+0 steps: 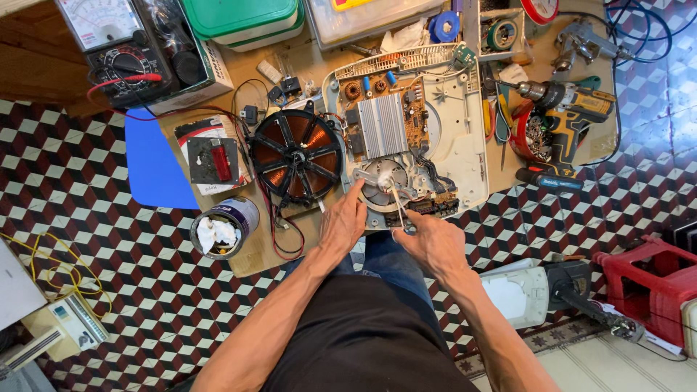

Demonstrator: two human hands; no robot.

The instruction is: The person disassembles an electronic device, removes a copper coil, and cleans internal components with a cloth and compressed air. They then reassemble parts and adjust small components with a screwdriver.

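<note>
An opened white appliance housing (465, 138) lies on the low work board, showing a brown circuit board, a ribbed metal heat sink (382, 125) and a round fan (385, 183) near its front edge. My left hand (344, 221) rests on the housing with its index finger pressing the fan's rim. My right hand (430, 238) pinches a thin stick-like tool (398, 207) whose tip reaches into the fan. A black round copper coil (296, 157) lies to the left, still wired to the housing.
An analog multimeter (120, 47) with a red lead sits at top left. A tin with a white rag (223, 229), a blue sheet (154, 163), a yellow cordless drill (570, 109), a screwdriver (548, 178), tape rolls and a red plastic stool (646, 283) surround the board.
</note>
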